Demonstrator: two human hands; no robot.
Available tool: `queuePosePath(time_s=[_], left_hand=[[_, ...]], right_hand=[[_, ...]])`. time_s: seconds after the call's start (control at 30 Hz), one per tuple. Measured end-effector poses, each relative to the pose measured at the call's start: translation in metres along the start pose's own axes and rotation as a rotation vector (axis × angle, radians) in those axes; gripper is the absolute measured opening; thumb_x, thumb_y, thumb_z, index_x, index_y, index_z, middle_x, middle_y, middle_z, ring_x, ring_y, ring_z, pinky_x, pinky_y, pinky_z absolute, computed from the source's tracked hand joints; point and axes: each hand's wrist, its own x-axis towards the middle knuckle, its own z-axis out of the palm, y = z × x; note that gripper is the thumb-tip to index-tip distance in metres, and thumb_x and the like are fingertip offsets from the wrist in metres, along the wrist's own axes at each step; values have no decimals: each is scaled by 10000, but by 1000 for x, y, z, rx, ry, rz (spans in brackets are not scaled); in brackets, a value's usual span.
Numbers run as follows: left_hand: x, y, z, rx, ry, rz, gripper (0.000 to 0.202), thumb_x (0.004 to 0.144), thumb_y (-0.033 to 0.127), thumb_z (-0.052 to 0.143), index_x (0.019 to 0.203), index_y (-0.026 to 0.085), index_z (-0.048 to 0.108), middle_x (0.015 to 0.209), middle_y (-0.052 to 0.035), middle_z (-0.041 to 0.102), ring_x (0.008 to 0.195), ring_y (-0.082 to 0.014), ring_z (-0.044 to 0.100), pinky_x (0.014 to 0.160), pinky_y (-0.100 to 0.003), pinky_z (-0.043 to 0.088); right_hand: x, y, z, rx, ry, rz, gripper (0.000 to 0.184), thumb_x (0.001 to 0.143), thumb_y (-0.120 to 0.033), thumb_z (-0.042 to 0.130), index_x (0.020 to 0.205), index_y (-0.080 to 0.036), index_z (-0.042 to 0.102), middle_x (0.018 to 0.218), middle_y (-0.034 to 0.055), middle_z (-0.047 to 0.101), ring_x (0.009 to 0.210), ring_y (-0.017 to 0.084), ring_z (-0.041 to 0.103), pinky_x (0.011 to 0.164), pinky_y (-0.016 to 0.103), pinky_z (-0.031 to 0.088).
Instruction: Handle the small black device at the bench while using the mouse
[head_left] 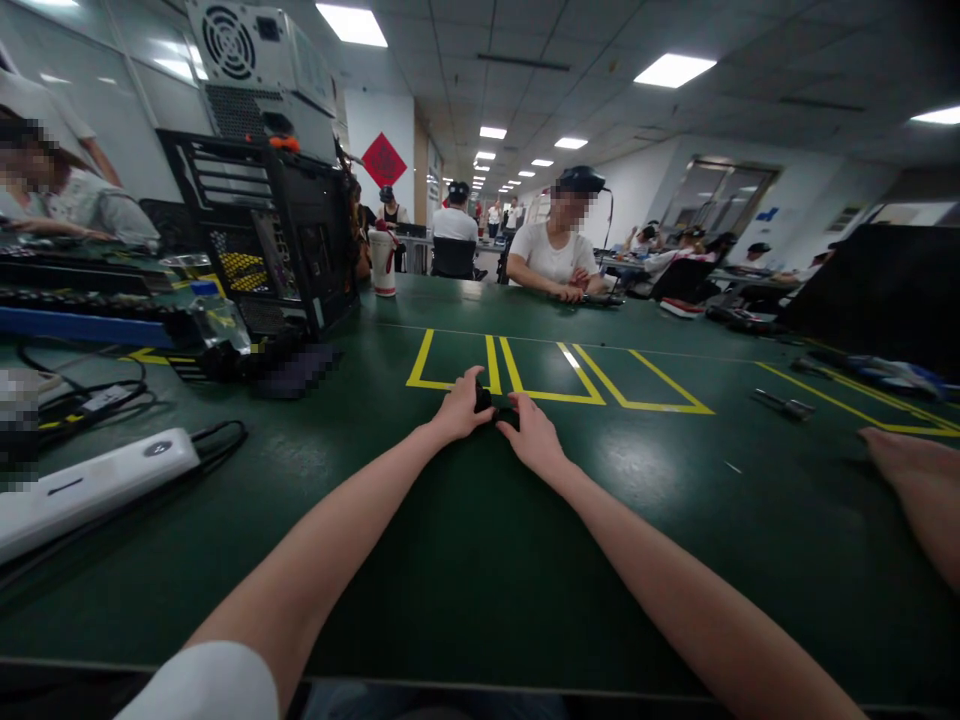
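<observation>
Both my arms reach forward over the green table (420,560). My left hand (455,410) is curled around a small black rounded object (482,397), with the thumb on its near side. Close beside it, my right hand (531,436) has its thumb and fingers around a second small dark object (507,414), which is partly covered by the fingers. The two dark pieces are nearly touching. Their exact kind is too small to make out. Just beyond the hands, yellow tape outlines (517,394) mark the tabletop.
At left stand a black computer case (300,250) with a power supply (262,60) on top, a white power strip (112,485) and cables. A paper cup (383,262) is behind. Right lies a metal tool (784,404), near another person's hand (911,465). Opposite sits a co-worker (555,245).
</observation>
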Motion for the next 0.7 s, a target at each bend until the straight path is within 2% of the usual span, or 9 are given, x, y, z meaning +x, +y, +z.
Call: queuePosePath(time_s=[0.13,0.23,0.33,0.4,0.47,0.53,0.6,0.7], left_hand=[[-47,21,-21,-47,-122,79,668,714,276,578,1265,200,209,1190,-124,402,1084,-261,442,911,-483,361],[-95,47,-45,-69,-293,103,708,710,294,587,1289,223,185,1194,-112,408,1096,-256,435,938,-465,346],[-148,78,-69,-73,-449,139,700,684,293,614,1276,270,241,1185,-79,422,1074,-245,442,924,-437,365],[-180,97,-80,-88,-535,140,719,684,300,625,1283,329,229,1177,-43,439,1075,-226,442,926,-407,373],[-204,110,-86,-93,-575,94,765,678,292,637,1292,388,190,1190,-25,438,1073,-220,445,911,-391,395],[-220,114,-86,-57,-552,47,741,678,271,635,1275,427,225,1219,-24,425,1088,-239,433,911,-411,397],[-230,111,-81,-13,-515,26,643,694,250,606,1231,452,313,1209,-26,441,1090,-263,428,913,-455,388],[-241,98,-74,-11,-486,-29,486,704,269,573,1123,474,438,1185,-6,464,1093,-264,430,908,-469,401]], right_hand=[[-39,-19,-22,87,-163,-85,508,713,-202,572,1179,-185,370,1177,120,490,1042,254,524,891,463,405],[-86,-38,-46,228,-327,-126,557,689,-203,604,1195,-239,374,1213,88,469,1076,246,503,924,455,388],[-133,-60,-66,415,-458,-75,626,645,-194,646,1200,-256,365,1189,75,490,1031,226,532,914,424,406],[-159,-72,-71,569,-524,-10,620,630,-157,649,1178,-255,375,1106,65,545,1017,214,542,920,415,401],[-176,-80,-66,763,-554,70,630,612,-131,653,1162,-247,367,1070,61,559,1041,208,533,949,415,374],[-186,-86,-55,974,-563,161,659,572,-142,685,1136,-247,362,1064,67,553,1042,218,535,933,419,387],[-193,-91,-41,1142,-537,248,677,516,-177,732,1086,-260,376,1094,75,528,1012,229,548,886,416,422],[-198,-101,-20,1255,-444,314,643,460,-230,774,996,-277,423,1246,78,404,994,231,544,826,387,460]])
